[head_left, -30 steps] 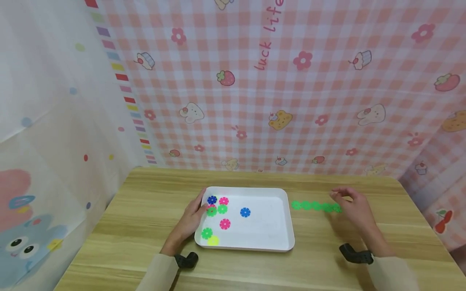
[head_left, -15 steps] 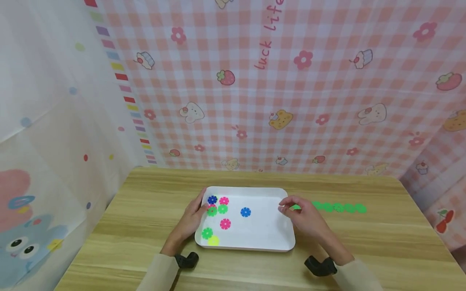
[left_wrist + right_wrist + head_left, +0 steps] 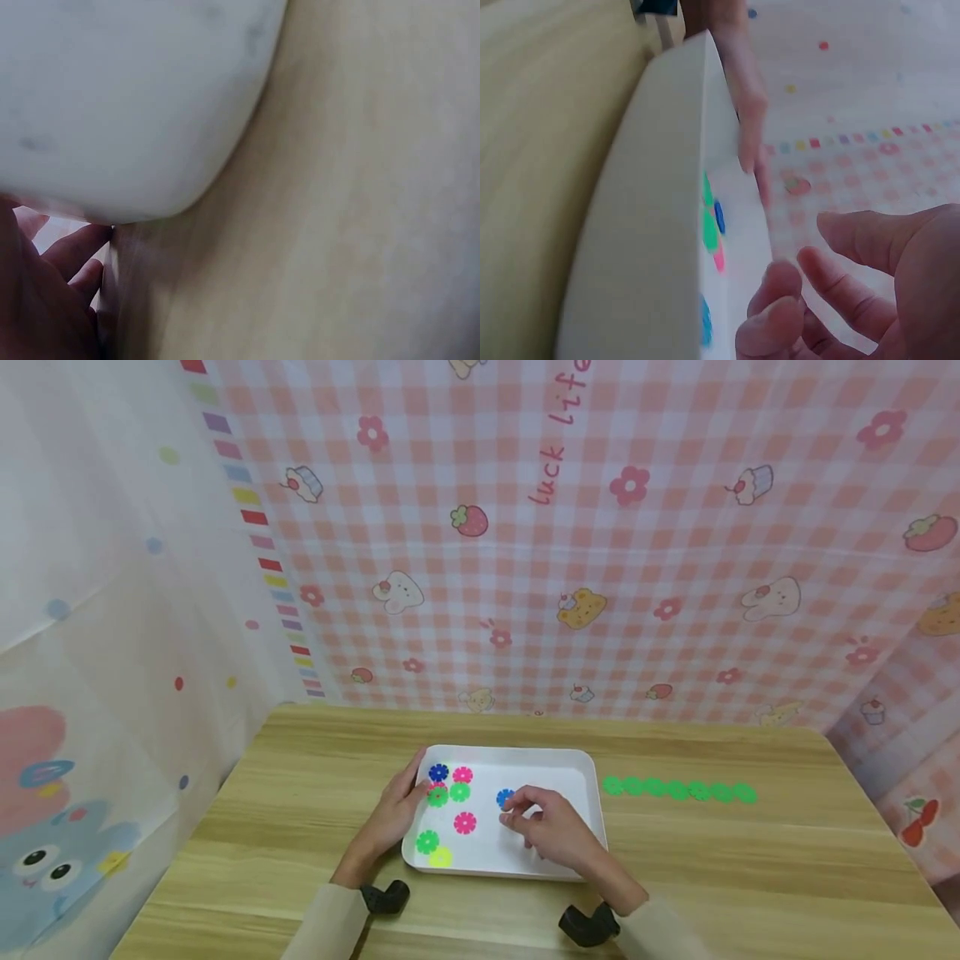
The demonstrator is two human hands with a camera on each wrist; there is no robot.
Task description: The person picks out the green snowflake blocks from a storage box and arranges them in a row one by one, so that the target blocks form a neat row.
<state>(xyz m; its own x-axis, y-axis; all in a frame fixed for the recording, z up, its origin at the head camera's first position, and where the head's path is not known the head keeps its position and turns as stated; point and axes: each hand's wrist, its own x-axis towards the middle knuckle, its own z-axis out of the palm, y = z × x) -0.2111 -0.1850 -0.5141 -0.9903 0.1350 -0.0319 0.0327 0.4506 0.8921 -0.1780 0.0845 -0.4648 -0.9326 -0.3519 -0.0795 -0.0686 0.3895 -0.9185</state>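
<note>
A white rectangular tray (image 3: 495, 871) lies on the table with several flat, notched snowflake-shaped discs in it. My left hand (image 3: 392, 812) holds the tray's left side, thumb over the rim; in the left wrist view its fingers (image 3: 75, 251) reach along the tray's outer wall. Over the tray's right half is my right hand (image 3: 551, 827), nothing held, thumb and fingers apart in the right wrist view. Its fingertips are close to a blue disc (image 3: 502, 797), which they partly cover. Pink (image 3: 465, 822), green (image 3: 427, 842), dark blue (image 3: 438, 772) and yellow discs (image 3: 441, 857) lie toward the left.
To the right of the tray, several green discs (image 3: 655, 787) form a straight row on the wooden table (image 3: 750, 868). A pink checked cloth (image 3: 517, 568) hangs behind the table's back edge. Each wrist carries a black camera mount (image 3: 588, 925).
My right hand has moved left, from the green row across the tray's right rim to beside the blue disc. The green row now shows uncovered. My left hand stays on the tray.
</note>
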